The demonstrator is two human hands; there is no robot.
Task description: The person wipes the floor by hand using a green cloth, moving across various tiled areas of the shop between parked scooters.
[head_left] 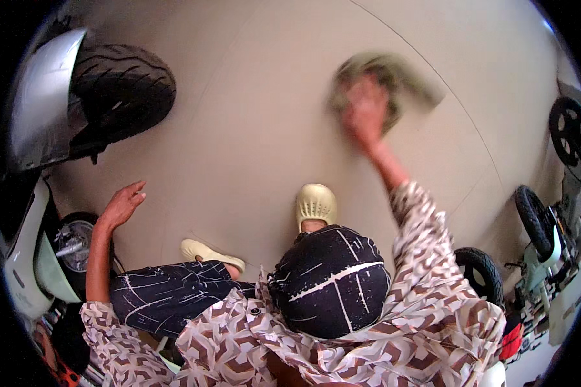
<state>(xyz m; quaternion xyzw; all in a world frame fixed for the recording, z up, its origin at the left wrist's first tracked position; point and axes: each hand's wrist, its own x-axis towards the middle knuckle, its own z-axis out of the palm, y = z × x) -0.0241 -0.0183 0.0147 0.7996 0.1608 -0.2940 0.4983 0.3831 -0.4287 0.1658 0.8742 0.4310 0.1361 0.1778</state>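
Note:
My right hand (366, 106) presses down on a bunched olive-green cloth (377, 64) on the floor. Both are smeared by motion, and the fingers sink into the cloth's folds. One end of the cloth trails out to the right. Off to the left, my left hand (124, 203) hangs above the floor with its fingers stretched out and nothing in them. It is nearest to the motorbike's thick black tyre (145, 84), which lies farther off at the upper left.
Pale floor (258, 116) with thin curved joint lines spreads ahead. A silver mudguard (45, 97) covers part of the left tyre. Lower left stands a pale green scooter (29, 251). Several small wheeled vehicles, one with a black wheel (534, 219), line the right side. My cream clogs (316, 203) rest below.

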